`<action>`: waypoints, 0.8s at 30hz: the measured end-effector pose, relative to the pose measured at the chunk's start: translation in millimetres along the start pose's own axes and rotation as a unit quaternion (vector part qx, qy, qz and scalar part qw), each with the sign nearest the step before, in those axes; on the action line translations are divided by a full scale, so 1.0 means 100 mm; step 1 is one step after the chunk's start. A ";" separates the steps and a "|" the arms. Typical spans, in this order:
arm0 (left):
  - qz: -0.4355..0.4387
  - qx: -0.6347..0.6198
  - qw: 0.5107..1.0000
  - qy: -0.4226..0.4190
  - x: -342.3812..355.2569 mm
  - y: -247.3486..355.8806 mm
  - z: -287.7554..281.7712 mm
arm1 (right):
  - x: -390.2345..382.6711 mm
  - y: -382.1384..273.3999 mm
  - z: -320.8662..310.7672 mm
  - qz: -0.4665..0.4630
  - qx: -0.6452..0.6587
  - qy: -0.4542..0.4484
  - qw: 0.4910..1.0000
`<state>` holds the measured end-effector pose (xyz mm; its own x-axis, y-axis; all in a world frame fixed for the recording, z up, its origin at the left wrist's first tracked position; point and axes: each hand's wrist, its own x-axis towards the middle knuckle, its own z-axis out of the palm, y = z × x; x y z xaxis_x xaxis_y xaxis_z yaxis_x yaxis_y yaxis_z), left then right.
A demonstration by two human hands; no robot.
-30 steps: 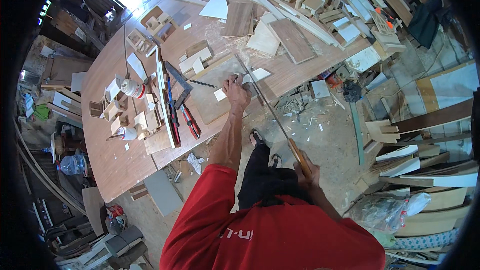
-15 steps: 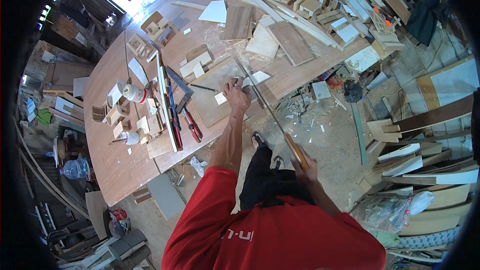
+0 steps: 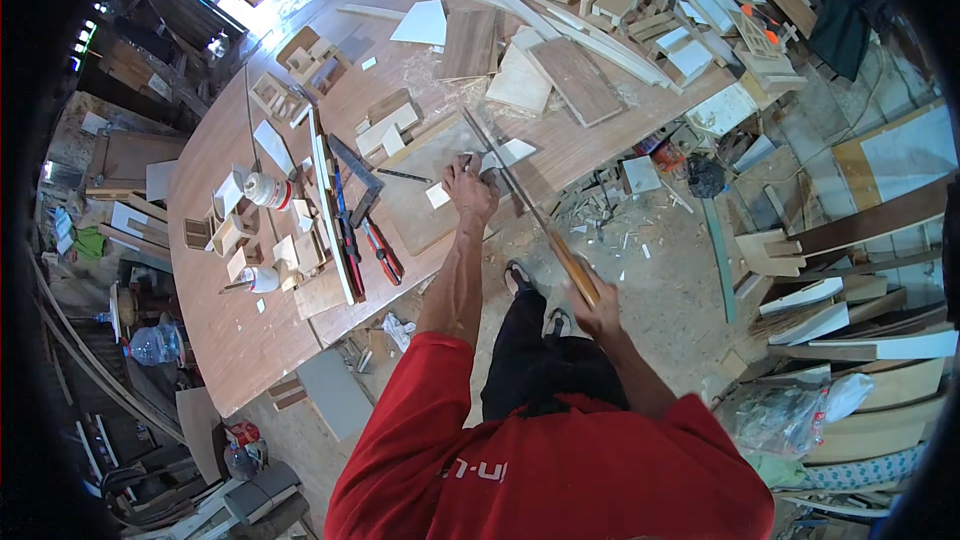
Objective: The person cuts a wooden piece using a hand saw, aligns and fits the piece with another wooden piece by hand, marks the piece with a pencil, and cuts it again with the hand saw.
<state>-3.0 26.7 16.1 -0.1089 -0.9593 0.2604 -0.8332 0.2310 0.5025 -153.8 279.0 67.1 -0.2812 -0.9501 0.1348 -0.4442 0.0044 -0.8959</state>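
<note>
My left hand point(image 3: 470, 192) is closed over a thin white strip of wood point(image 3: 518, 152), pressing it down on a flat board point(image 3: 408, 218) near the table's edge. Both ends of the strip stick out past the fingers. In my right hand point(image 3: 597, 310) is the wooden handle of a long, narrow handsaw point(image 3: 573, 264). Its blade lies across the strip, just right of my left hand, and points away from me. Where the teeth meet the wood is too small to make out. A dark pencil point(image 3: 405, 176) rests on the board left of my left hand.
Left of the board lie a carpenter's square point(image 3: 356, 180), red-handled pliers point(image 3: 382, 254) and a white glue bottle point(image 3: 268, 190). Brown and pale panels point(image 3: 572, 82) lie beyond the saw. Small wooden box pieces crowd the far right corner. Offcuts litter the floor below the table edge.
My right hand has pushed the saw forward, away from me and slightly left. My left hand stays on the strip. The whole view has shifted a little.
</note>
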 end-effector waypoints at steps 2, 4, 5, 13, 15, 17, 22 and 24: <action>-0.008 0.001 1.000 0.007 0.00 -0.03 -0.06 | -0.44 -0.10 -0.22 0.057 0.009 -0.015 0.998; -0.005 0.005 1.000 -0.003 0.00 -0.03 -0.09 | -0.66 -0.26 -0.41 0.121 0.020 -0.040 0.992; -0.003 0.004 1.000 -0.003 0.00 -0.03 -0.07 | -0.70 -0.29 -0.45 0.186 0.032 -0.059 0.980; 0.021 0.001 1.000 0.008 0.02 -0.03 0.00 | 0.41 -0.10 0.19 0.081 -0.017 -0.023 0.996; 0.016 0.005 1.000 0.006 0.02 0.00 0.00 | 0.42 -0.16 0.16 0.078 0.024 -0.018 0.996; 0.010 0.010 1.000 0.008 0.03 0.02 0.00 | 0.05 0.01 0.03 -0.035 -0.020 0.017 0.999; 0.009 -0.007 1.000 0.018 0.01 -0.05 -0.04 | -0.67 -0.21 -0.42 0.075 -0.008 -0.030 0.997; 0.005 -0.002 1.000 0.012 0.02 -0.06 -0.05 | -0.52 -0.41 -0.44 0.175 -0.001 -0.074 0.982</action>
<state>4.6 24.5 17.3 -0.1038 -0.9532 0.2840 -0.8304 0.2402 0.5027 -158.1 341.8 115.4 -0.2903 -0.9252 -0.2446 -0.3448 0.3395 -0.8751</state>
